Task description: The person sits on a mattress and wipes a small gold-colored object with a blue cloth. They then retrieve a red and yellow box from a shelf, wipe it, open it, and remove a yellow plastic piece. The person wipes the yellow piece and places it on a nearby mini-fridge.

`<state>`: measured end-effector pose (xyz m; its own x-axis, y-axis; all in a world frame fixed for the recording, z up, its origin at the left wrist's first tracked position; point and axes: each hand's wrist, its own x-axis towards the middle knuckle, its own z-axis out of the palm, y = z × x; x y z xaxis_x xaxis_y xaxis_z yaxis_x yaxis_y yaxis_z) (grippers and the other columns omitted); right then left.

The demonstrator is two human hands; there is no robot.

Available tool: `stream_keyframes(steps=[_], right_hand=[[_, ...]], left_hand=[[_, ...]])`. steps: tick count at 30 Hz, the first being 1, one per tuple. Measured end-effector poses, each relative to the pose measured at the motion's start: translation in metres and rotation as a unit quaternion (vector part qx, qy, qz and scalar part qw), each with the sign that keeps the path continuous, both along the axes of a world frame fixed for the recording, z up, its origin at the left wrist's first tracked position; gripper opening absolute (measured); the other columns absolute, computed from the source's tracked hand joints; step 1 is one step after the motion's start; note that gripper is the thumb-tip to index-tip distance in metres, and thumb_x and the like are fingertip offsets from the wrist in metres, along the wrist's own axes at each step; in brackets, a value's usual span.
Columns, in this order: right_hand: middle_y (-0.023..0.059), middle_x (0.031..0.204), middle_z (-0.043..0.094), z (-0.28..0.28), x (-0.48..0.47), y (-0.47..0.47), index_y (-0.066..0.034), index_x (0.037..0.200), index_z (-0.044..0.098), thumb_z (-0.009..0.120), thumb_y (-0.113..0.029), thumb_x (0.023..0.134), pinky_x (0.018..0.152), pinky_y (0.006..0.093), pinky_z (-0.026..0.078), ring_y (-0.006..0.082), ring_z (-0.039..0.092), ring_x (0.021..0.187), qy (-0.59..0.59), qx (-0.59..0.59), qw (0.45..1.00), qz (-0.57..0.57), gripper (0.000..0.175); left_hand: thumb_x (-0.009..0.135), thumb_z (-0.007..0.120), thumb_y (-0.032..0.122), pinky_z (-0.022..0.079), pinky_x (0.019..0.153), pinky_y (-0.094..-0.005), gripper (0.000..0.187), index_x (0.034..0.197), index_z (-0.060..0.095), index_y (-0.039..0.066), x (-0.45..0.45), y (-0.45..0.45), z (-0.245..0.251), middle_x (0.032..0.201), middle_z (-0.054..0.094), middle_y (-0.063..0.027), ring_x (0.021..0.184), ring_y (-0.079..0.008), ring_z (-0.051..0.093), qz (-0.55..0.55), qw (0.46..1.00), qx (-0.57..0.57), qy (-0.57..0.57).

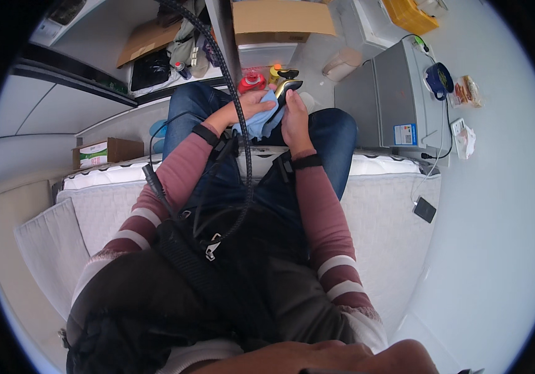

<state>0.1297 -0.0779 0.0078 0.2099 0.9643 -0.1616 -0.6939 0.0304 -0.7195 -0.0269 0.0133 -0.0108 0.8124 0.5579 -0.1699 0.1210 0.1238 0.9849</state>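
Over my lap, between the knees, both hands hold an electric shaver (282,92) with a black and gold body, its head pointing away from me. My left hand (251,105) presses a light blue cloth (262,119) against the shaver's left side. Around the shaver's right side and the cloth's edge closes my right hand (296,118), thumb near the shaver's upper end. The cloth hides part of the shaver's lower body. A black braided cable (235,100) hangs across the view in front of my left wrist.
Beyond my knees are a red bottle (251,82), a yellow bottle (274,75) and an open cardboard box (281,18). A small grey refrigerator (391,89) stands at the right, with a dark blue mug (438,80) on top. I sit on a mattress (384,210); a carton (125,150) is at the left.
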Motion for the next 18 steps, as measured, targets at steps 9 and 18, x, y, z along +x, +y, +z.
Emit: stream_keyframes(steps=[9,18], right_hand=[[0.0135,0.128,0.071,-0.001,-0.002,0.003,0.0003,0.131,0.059,0.056,-0.024,0.110,0.102,0.0322,0.050,0.0169,0.065,0.114,-0.114,0.010,0.993,-0.012,0.032],[0.0063,0.114,0.073,-0.011,0.001,0.004,-0.0025,0.124,0.064,0.066,-0.016,0.105,0.096,0.0270,0.050,0.0123,0.066,0.106,-0.076,-0.033,0.996,-0.018,0.023]], left_hand=[[0.106,0.065,0.036,0.048,0.076,-0.0260,0.034,0.111,0.068,0.002,0.001,-0.004,0.000,0.097,0.065,0.0038,0.088,-0.0047,0.055,-0.026,0.991,0.105,0.082],[0.105,0.065,0.042,0.048,0.076,-0.0255,0.041,0.100,0.070,0.002,-0.001,-0.006,0.016,0.088,0.065,0.0013,0.085,-0.0049,0.054,0.014,0.991,0.070,0.112]])
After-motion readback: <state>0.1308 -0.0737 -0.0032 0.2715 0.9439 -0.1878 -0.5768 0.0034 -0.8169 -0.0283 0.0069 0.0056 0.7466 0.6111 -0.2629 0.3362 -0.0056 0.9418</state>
